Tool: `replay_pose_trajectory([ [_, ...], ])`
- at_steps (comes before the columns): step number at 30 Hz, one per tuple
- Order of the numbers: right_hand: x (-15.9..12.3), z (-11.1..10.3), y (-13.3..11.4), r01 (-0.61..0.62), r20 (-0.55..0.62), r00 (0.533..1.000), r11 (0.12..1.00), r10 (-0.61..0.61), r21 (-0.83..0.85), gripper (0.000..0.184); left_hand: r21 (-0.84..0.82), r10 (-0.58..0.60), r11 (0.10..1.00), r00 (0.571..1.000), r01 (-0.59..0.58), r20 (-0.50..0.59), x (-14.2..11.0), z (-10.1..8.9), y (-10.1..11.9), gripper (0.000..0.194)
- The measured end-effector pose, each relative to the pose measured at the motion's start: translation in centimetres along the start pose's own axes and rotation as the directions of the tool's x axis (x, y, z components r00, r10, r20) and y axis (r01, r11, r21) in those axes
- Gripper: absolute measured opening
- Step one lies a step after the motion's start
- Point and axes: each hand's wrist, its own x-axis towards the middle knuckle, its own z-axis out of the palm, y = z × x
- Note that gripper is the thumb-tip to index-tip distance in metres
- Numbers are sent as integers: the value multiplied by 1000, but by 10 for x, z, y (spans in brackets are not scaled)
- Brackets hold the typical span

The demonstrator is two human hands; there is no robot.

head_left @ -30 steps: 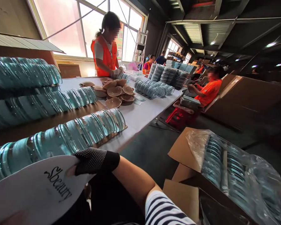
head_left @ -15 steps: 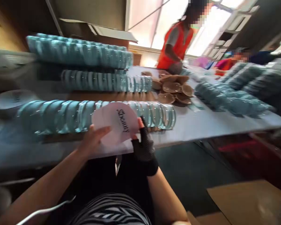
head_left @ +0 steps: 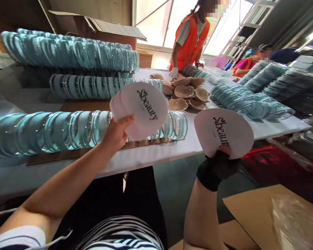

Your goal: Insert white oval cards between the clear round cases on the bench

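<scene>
The left hand (head_left: 117,133) pinches a thin stack of white round cards (head_left: 139,109) (printed "Sbeauty") at its lower left edge, thumb on the face, raised in front of the nearest row of clear teal discs (head_left: 67,130). The right hand (head_left: 219,165), in a black fingerless glove, grips 1 separate white card (head_left: 223,132) by its bottom edge, well apart from the stack and past the table's front edge, over the dark floor.

The white table (head_left: 151,158) carries 3 rows of discs on the left, the nearest on a brown board, a pile of tan shell-shaped cups (head_left: 185,93) mid-table, and further disc rows (head_left: 240,102) to the right. A co-worker in an orange vest (head_left: 190,41) stands at the far side before large windows. An open cardboard box (head_left: 263,208) sits at lower right; bare floor lies between it and the table.
</scene>
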Motion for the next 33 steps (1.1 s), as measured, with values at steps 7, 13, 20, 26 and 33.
replay_pose_trajectory([
  [7,0,-38,-3,218,206,969,852,-133,-476,54,-215,-103,962,955,166,279,87,145,-55,31],
  [13,13,-28,-8,572,555,788,650,-267,-500,44,-165,-289,932,938,322,192,114,175,-102,24],
  [20,29,47,-1,625,801,598,643,-28,-443,34,-172,-247,943,945,285,214,116,163,-108,21],
  [26,29,46,2,534,726,670,781,-156,-324,26,-141,-227,953,939,269,258,115,165,-115,20],
  [33,27,63,-3,631,810,584,657,-52,-413,28,-116,-238,956,942,271,237,114,166,-115,24],
])
